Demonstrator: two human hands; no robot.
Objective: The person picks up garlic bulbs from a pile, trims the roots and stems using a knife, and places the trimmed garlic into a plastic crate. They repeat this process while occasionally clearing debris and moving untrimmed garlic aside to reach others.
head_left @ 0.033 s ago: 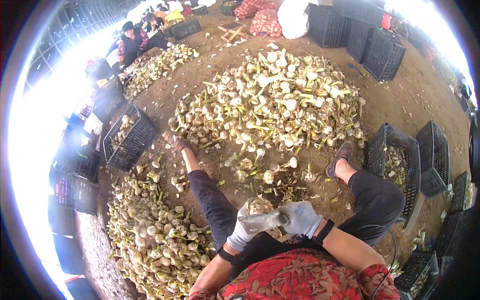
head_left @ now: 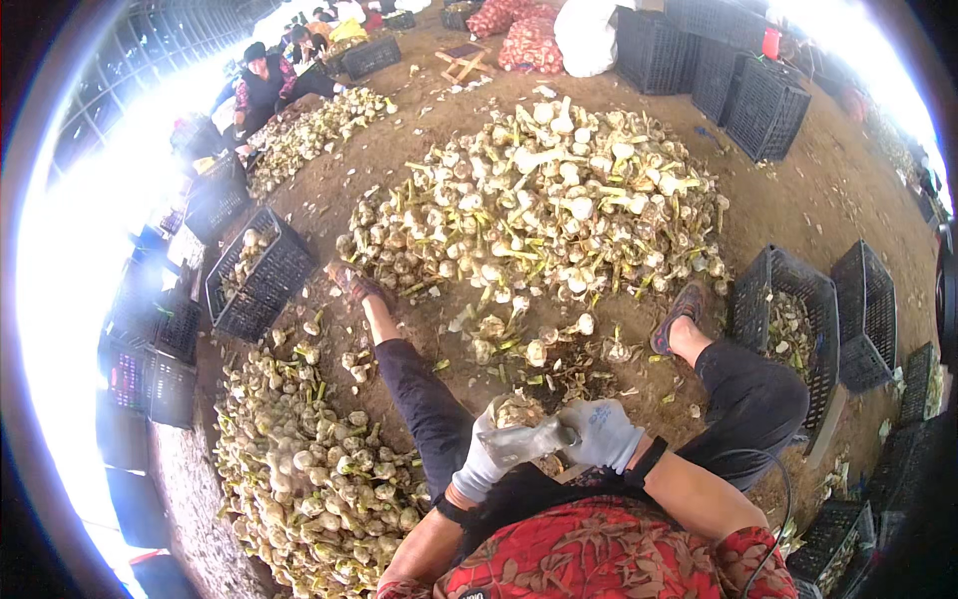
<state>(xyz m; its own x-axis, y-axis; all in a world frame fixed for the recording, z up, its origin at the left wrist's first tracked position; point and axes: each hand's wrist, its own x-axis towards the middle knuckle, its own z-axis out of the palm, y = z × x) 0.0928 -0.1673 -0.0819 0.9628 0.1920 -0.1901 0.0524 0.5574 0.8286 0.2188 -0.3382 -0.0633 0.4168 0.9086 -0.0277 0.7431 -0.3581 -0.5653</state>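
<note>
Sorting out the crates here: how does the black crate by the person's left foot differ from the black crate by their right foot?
The left crate lies beside a heap of garlic on the person's left; the right crate stands next to another black crate. The left crate shows only a few bulbs at one end; the right crate holds a long strip of scraps down its middle. Both are black, slatted and open-topped.

Packages show only along the top edge of the frame. Two red mesh sacks [head_left: 519, 30], bulging and full, lie side by side at the top centre. Just to their right stands a large white sack [head_left: 587, 35], rounded and plump, touching the nearest black crate [head_left: 649, 45]. No labels, signs or screens can be made out anywhere in the view.
</note>
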